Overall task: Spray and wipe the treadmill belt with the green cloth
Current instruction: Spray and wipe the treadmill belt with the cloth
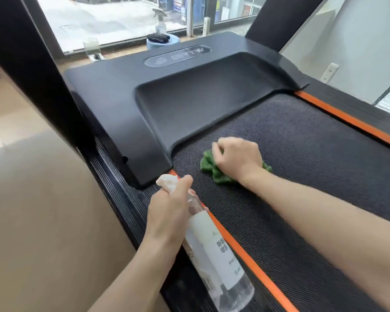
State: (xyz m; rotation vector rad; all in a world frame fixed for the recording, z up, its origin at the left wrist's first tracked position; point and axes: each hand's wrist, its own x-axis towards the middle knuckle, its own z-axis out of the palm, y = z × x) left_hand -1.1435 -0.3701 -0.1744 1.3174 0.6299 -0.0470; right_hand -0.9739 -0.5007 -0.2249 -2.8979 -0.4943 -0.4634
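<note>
We see the green cloth (214,168) all bunched up and wrinkly. It sits on the treadmill belt (291,176), near the front, close to the big black cover (167,102). The belt is dark and bumpy, with 1 orange stripe (245,255) down each side.

Our right hand (236,159) lies on top of the cloth. Its fingers curl around the cloth and hold it down on the belt. That arm reaches in from the right side, across the belt.

Our left hand (167,212) wraps around the neck of the spray bottle (212,251). 1 finger sits up by the white spray top. The bottle is clear with a white label, and it tilts over the left orange stripe. That arm comes up from the bottom.
</note>
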